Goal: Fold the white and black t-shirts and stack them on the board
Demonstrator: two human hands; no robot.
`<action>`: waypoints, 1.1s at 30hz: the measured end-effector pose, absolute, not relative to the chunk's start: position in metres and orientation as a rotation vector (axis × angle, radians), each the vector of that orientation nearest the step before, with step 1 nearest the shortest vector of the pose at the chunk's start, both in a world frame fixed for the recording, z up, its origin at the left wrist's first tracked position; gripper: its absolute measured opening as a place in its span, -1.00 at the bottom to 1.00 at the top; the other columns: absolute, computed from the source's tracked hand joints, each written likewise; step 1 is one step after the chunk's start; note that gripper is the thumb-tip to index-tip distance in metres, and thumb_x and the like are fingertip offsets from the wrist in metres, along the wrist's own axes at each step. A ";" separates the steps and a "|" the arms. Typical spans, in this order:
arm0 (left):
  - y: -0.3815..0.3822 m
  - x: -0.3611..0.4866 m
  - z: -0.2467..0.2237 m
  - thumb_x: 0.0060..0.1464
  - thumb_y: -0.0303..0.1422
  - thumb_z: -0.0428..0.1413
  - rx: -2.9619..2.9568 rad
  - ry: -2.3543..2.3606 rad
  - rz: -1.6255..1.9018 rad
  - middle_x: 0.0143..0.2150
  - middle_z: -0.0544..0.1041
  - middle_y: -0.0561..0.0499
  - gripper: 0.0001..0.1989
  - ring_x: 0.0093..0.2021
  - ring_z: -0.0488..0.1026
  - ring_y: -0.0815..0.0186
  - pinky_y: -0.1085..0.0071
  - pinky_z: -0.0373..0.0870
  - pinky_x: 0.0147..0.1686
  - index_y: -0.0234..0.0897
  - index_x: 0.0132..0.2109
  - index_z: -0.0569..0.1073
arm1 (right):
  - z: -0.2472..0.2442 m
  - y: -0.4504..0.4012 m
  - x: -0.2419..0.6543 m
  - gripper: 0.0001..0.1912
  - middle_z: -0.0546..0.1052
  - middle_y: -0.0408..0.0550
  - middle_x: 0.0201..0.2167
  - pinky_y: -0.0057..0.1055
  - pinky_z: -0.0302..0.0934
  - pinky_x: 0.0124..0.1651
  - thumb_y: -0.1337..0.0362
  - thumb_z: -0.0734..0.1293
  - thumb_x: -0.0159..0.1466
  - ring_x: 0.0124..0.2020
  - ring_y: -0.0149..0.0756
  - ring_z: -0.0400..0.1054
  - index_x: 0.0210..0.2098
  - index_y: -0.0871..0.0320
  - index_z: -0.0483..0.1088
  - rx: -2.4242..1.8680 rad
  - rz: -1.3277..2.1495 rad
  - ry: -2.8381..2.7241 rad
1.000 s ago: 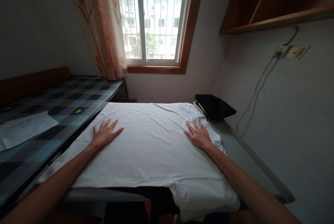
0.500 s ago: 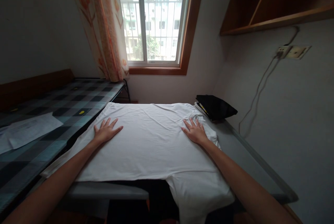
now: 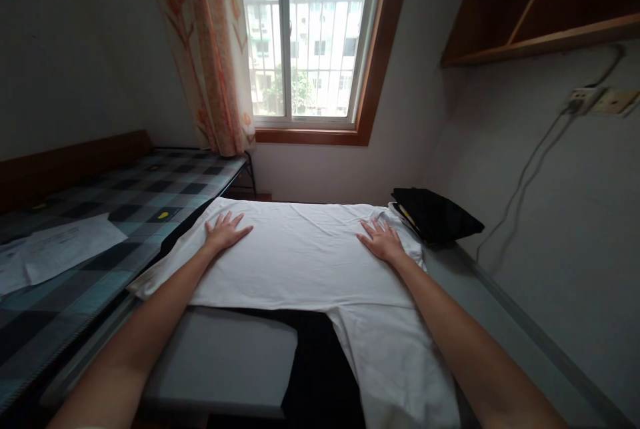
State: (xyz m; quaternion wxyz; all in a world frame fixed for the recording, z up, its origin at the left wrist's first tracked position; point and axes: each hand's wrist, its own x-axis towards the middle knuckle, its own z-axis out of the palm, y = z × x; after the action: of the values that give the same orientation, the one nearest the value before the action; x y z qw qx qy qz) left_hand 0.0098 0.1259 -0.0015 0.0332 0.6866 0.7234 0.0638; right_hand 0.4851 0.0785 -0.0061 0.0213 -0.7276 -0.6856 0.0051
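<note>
A white T-shirt lies spread over a table, with one sleeve reaching toward me at the right. My left hand rests flat on the shirt's left part, fingers spread. On its right part, near some bunched folds, my right hand presses with fingers apart. Neither hand grasps the cloth. Shallow wrinkles run across the fabric between the hands. Under the near edge of the shirt, a black cloth or dark thing shows, too dark to make out.
The grey tabletop shows in front and at the right. A black folder-like item sits at the table's far right. At left stands a bed with a checked mattress and papers. A cable hangs on the right wall.
Both hands have moved forward with the shirt, which has slid away from me. More grey tabletop shows at the near side. The view has turned slightly left.
</note>
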 end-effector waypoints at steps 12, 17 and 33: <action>0.134 0.017 -0.003 0.20 -0.12 -0.13 2.300 2.209 0.562 0.26 0.37 -0.14 -0.50 0.27 0.24 0.09 0.19 0.10 0.26 -0.28 0.08 0.50 | -0.010 0.085 0.483 -0.37 0.19 0.05 0.34 -0.08 -0.16 0.34 -0.01 0.08 0.35 0.38 0.04 -0.09 0.33 0.13 0.17 -2.151 -0.084 -1.999; 0.125 0.020 -0.006 0.20 -0.21 -0.14 2.390 2.082 0.624 0.07 0.54 -0.10 -0.57 0.09 0.42 0.15 0.31 0.26 0.13 -0.27 -0.04 0.55 | -0.016 0.074 0.486 -0.46 0.33 0.12 0.25 -0.19 -0.09 0.34 0.12 0.11 0.35 0.31 -0.08 0.09 0.23 0.24 0.30 -1.986 -0.160 -2.042; 0.040 0.020 -0.005 0.23 0.04 -0.20 2.304 2.175 0.197 0.42 0.08 -0.05 -0.37 0.39 -0.04 -0.12 -0.24 -0.12 0.24 -0.06 0.35 0.19 | -0.015 0.008 0.496 -0.32 0.03 0.07 0.41 0.09 -0.25 0.34 -0.15 0.02 0.36 0.41 0.05 -0.18 0.38 -0.04 0.05 -2.176 -0.076 -2.177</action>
State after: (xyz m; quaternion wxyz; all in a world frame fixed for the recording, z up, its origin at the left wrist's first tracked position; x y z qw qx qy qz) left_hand 0.0202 0.0399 -0.0052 -0.0164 0.7258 0.6849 0.0620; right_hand 0.4961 0.0078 -0.0151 0.0314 -0.7065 -0.7066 -0.0245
